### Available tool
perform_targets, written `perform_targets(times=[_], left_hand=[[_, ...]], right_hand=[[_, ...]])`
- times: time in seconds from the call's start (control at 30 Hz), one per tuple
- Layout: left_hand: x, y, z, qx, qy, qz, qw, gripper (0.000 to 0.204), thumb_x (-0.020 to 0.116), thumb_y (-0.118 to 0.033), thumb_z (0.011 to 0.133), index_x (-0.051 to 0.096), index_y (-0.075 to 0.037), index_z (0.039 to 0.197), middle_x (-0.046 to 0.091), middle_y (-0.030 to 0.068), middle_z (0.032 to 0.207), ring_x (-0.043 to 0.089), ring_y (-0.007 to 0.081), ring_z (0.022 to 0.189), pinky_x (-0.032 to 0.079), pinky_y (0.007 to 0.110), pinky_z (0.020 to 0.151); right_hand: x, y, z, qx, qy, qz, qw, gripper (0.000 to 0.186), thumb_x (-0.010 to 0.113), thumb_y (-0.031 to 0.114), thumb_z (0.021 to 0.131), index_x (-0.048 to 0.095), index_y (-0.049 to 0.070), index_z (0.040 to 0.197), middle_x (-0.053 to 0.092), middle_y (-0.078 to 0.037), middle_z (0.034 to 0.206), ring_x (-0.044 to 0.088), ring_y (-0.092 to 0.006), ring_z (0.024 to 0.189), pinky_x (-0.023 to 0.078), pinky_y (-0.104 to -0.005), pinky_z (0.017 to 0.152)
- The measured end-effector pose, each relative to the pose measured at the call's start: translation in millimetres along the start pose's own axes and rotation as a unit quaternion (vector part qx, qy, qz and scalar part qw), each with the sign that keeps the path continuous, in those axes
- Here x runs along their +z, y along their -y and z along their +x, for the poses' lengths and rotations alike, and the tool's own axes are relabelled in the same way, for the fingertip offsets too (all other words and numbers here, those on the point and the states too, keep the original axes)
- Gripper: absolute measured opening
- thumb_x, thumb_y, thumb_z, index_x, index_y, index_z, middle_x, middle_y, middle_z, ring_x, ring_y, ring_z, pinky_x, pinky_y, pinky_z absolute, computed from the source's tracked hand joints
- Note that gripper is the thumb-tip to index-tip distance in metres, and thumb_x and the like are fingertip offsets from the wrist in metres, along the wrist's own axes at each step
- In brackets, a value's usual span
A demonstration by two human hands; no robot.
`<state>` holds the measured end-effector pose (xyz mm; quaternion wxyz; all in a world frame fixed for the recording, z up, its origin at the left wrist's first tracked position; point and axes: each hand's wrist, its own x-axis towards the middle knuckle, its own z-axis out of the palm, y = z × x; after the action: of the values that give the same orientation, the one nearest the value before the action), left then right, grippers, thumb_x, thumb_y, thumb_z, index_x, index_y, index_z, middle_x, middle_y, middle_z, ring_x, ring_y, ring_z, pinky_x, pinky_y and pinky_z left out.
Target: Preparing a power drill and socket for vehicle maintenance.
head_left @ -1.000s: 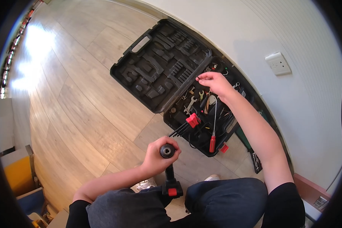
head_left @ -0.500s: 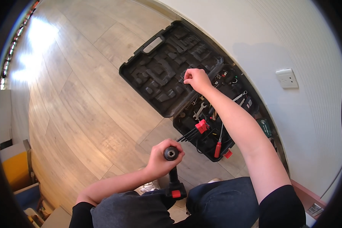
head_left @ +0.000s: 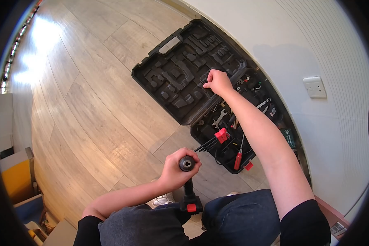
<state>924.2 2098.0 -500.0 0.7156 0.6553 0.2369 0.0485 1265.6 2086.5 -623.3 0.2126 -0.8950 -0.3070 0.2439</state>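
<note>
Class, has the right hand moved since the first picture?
Yes. Against the open black case, the right hand has moved leftward, from over the tools to over the left half.

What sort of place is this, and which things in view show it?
Probably an ordinary indoor room, perhaps in a home or office: wood-look floor, a pale wall with a white socket, and an open tool case lying on the floor.
</note>
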Motion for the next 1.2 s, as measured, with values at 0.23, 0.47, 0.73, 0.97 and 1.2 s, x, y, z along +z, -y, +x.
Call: perform_targets(times=[0.23, 0.47, 0.73, 0.97, 1.2], left_hand=[[4, 3, 0, -0.001, 0.002, -0.008, 1.0, 0.019, 0.079, 0.004, 0.082, 0.065, -0.004, 0.093, 0.071, 0.0064, 0.093, 0.068, 0.0156, 0.086, 0.054, 0.031, 0.08], [8, -4, -1, -0.008, 0.006, 0.004, 1.0, 0.02, 0.078, 0.006, 0.081, 0.065, -0.004, 0.092, 0.07, 0.0072, 0.094, 0.069, 0.0163, 0.087, 0.054, 0.031, 0.08], [32, 2, -1, -0.026, 0.033, 0.004, 0.999, 0.021, 0.076, 0.01, 0.081, 0.062, -0.002, 0.092, 0.066, 0.0083, 0.094, 0.065, 0.0161, 0.087, 0.053, 0.03, 0.079], [56, 6, 6, -0.019, 0.081, 0.049, 0.995, 0.022, 0.074, 0.011, 0.082, 0.06, -0.002, 0.092, 0.065, 0.0089, 0.093, 0.065, 0.0161, 0.082, 0.054, 0.03, 0.075], [76, 20, 8, -0.036, 0.105, 0.045, 0.993, 0.021, 0.071, 0.013, 0.083, 0.058, 0.0, 0.094, 0.063, 0.0098, 0.094, 0.067, 0.0171, 0.079, 0.057, 0.031, 0.071]], right_hand=[[-15, 1, -11, -0.039, 0.019, -0.004, 0.999, 0.032, 0.09, 0.015, 0.074, 0.066, 0.005, 0.094, 0.075, -0.014, 0.087, 0.073, -0.0343, 0.087, 0.056, -0.0434, 0.076], [-103, -11, -80, -0.09, 0.04, 0.075, 0.992, 0.025, 0.076, 0.01, 0.086, 0.068, 0.0, 0.108, 0.075, -0.009, 0.085, 0.071, -0.0181, 0.079, 0.055, -0.0323, 0.076], [-142, -84, -209, 0.168, 0.149, 0.292, 0.93, 0.022, 0.049, 0.008, 0.092, 0.064, 0.003, 0.107, 0.062, 0.001, 0.081, 0.054, -0.0086, 0.074, 0.043, -0.0255, 0.072], [-143, -168, -296, 0.237, -0.013, 0.59, 0.772, 0.011, 0.051, 0.014, 0.102, 0.057, 0.012, 0.111, 0.067, -0.002, 0.098, 0.068, -0.0159, 0.095, 0.049, -0.0267, 0.079], [-121, -201, -338, 0.264, -0.081, 0.642, 0.715, 0.01, 0.05, 0.017, 0.109, 0.056, 0.01, 0.112, 0.073, -0.015, 0.119, 0.066, -0.0143, 0.09, 0.051, -0.0276, 0.079]])
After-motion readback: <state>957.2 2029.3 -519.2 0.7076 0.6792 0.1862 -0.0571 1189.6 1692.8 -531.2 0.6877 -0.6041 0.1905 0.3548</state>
